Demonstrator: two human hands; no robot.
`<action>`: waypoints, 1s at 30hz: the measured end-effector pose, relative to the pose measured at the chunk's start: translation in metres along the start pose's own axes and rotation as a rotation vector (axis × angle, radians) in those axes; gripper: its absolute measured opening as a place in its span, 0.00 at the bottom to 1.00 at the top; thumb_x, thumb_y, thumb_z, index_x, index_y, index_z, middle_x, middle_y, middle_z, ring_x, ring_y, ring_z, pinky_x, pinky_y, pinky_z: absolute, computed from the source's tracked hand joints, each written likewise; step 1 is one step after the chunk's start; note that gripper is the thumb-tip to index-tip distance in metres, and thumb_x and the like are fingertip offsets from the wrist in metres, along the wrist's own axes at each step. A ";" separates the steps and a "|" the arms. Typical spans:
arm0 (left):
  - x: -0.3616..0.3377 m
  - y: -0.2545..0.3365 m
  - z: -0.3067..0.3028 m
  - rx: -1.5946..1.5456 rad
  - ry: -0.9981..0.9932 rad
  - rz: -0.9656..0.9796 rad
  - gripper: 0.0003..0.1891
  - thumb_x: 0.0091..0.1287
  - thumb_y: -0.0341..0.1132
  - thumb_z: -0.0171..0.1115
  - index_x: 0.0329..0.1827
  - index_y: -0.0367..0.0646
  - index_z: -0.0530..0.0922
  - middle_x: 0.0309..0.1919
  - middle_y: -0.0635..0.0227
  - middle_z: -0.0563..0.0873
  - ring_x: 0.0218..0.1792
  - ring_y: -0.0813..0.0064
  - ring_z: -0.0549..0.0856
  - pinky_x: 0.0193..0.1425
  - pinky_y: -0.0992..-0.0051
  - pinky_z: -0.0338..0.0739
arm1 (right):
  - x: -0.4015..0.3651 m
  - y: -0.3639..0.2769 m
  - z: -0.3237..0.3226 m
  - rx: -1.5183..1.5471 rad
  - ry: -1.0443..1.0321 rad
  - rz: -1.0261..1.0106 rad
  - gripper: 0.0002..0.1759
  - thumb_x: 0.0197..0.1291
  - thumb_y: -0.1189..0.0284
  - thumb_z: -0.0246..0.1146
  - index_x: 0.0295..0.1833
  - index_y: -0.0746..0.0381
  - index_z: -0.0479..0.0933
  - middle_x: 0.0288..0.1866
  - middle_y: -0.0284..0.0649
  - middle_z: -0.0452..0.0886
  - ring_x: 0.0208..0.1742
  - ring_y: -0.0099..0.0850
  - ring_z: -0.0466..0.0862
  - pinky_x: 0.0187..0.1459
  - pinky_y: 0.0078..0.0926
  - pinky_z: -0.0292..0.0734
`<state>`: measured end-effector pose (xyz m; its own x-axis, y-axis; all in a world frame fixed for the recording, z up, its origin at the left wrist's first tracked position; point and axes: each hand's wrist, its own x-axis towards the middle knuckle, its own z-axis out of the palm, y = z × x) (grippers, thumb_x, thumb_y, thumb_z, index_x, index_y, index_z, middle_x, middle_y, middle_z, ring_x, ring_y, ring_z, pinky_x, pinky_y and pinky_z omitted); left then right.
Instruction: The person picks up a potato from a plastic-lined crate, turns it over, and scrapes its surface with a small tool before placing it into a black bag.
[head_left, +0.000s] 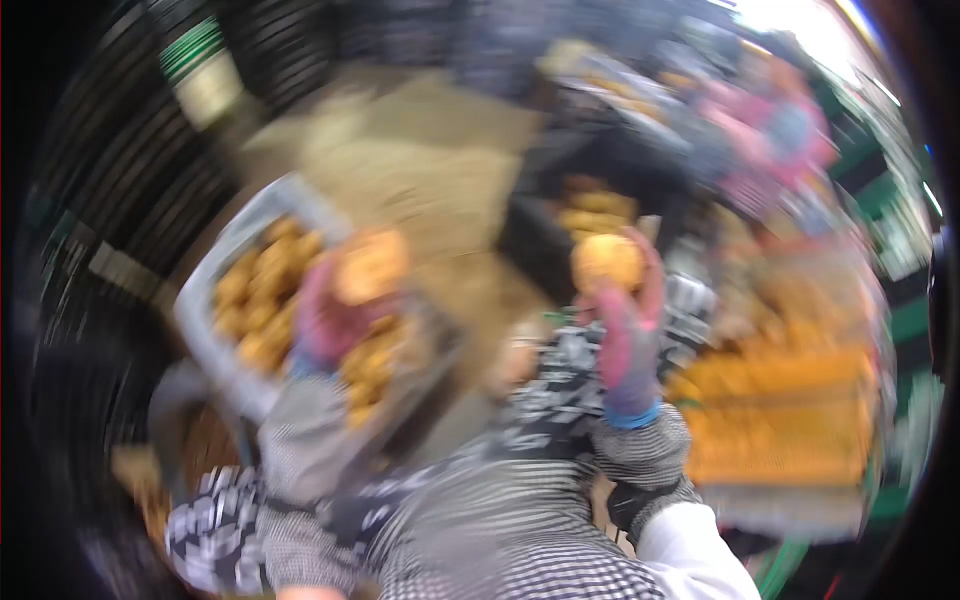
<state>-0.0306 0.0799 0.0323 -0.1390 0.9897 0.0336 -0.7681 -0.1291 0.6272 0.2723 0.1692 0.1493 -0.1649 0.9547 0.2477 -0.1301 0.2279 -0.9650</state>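
Both of my hands wear pink-and-grey gloves, and motion smears the whole view. My left hand [325, 318] is closed around a round orange-coloured fruit, which looks like an orange [372, 265]. It is over a grey-rimmed crate [205, 290] filled with smaller-looking yellow-orange fruit [265, 290]. Another orange [608, 262] sits in the fingers of my right hand [625, 335], raised in front of a black crate [535, 235]. More yellow-orange fruit [598, 212] shows inside that black crate.
On the right stands a crate heaped with orange fruit [770, 400]. A person in pink [765, 130] is beyond it, blurred. Dark stacked crates [120, 190] line the left side. Brown floor [400, 170] lies between the crates.
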 end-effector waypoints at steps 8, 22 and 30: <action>0.028 -0.030 -0.079 -0.054 0.131 -0.041 0.28 0.74 0.56 0.51 0.67 0.44 0.73 0.55 0.61 0.85 0.45 0.67 0.86 0.43 0.73 0.85 | -0.118 -0.222 -0.164 -0.920 0.868 -0.878 0.34 0.62 0.69 0.66 0.70 0.69 0.63 0.46 0.41 0.79 0.34 0.23 0.78 0.30 0.18 0.74; 0.003 -0.005 -0.034 0.068 0.175 0.114 0.26 0.75 0.57 0.48 0.63 0.48 0.75 0.48 0.69 0.86 0.40 0.76 0.86 0.31 0.80 0.81 | -0.061 -0.185 -0.143 -0.921 0.340 -0.473 0.22 0.70 0.75 0.52 0.68 0.67 0.72 0.56 0.46 0.81 0.38 0.26 0.81 0.43 0.22 0.77; -0.037 0.011 0.055 0.899 0.276 0.432 0.27 0.77 0.53 0.47 0.64 0.38 0.72 0.50 0.63 0.81 0.51 0.75 0.82 0.52 0.76 0.79 | -0.020 0.036 0.094 -0.495 -0.733 0.100 0.44 0.51 0.64 0.75 0.71 0.66 0.66 0.38 0.39 0.78 0.35 0.25 0.77 0.38 0.24 0.75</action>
<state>0.0008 0.0452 0.0809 -0.5179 0.8063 0.2856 0.1160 -0.2645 0.9574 0.1790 0.1401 0.1178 -0.7593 0.6507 -0.0102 0.3278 0.3690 -0.8697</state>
